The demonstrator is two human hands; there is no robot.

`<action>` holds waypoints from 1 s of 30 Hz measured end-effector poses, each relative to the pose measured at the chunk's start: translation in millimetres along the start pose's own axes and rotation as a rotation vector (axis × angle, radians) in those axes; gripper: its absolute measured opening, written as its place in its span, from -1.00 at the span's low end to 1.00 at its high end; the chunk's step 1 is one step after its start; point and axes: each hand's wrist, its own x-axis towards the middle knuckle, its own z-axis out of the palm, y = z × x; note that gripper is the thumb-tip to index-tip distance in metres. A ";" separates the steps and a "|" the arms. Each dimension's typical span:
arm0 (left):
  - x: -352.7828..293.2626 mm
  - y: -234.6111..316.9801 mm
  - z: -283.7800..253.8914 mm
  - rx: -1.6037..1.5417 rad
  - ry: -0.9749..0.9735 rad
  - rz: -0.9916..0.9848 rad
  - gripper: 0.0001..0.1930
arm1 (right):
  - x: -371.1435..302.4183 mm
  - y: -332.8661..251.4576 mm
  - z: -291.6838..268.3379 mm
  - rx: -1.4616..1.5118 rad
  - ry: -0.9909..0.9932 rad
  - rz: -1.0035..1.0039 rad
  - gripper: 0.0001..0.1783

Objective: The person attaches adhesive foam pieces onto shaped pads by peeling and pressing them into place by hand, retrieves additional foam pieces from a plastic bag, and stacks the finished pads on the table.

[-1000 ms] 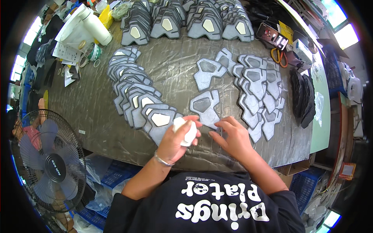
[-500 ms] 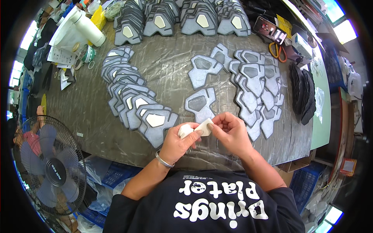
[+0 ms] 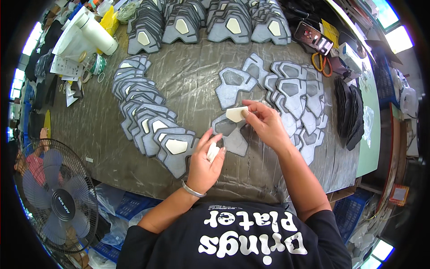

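Note:
My right hand [image 3: 268, 127] pinches a cream-white, many-sided pad [image 3: 234, 114] by its right end. The pad hangs over the upper part of a grey, dark-edged, forked piece [image 3: 236, 142] with a darker recessed panel; whether they touch, I cannot tell. In my left hand [image 3: 202, 167] is a small stack of white pads [image 3: 212, 153], held in the palm, with fingertips close to the left edge of that grey piece. To the left, a curved row of overlapping grey pieces [image 3: 181, 165] has white pads on several of its panels.
More bare-panelled grey pieces [image 3: 289, 114] overlap on the right. Stacked pieces with white pads [image 3: 233, 31] line the back. Orange-handled scissors [image 3: 323, 67], a phone [image 3: 313, 38] and black sheets [image 3: 349, 112] lie right. A white bottle [image 3: 96, 33] stands far left; a fan [image 3: 62, 201] is near left.
My hands have moved apart. The right one has carried a single white pad up over the grey piece, while the left keeps the stack, a little lower and further left.

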 end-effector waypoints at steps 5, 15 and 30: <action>-4.1 6.2 -1.2 -0.050 -0.085 -0.017 -0.65 | -5.2 10.3 1.1 -0.154 0.018 -0.137 -0.74; -33.3 8.9 -25.0 0.346 -0.373 0.304 -0.50 | -101.7 27.2 -4.6 0.336 0.103 0.284 -0.83; -39.3 16.6 -25.6 0.638 -0.510 0.345 -0.33 | -108.4 18.2 14.8 0.380 0.012 0.425 -0.78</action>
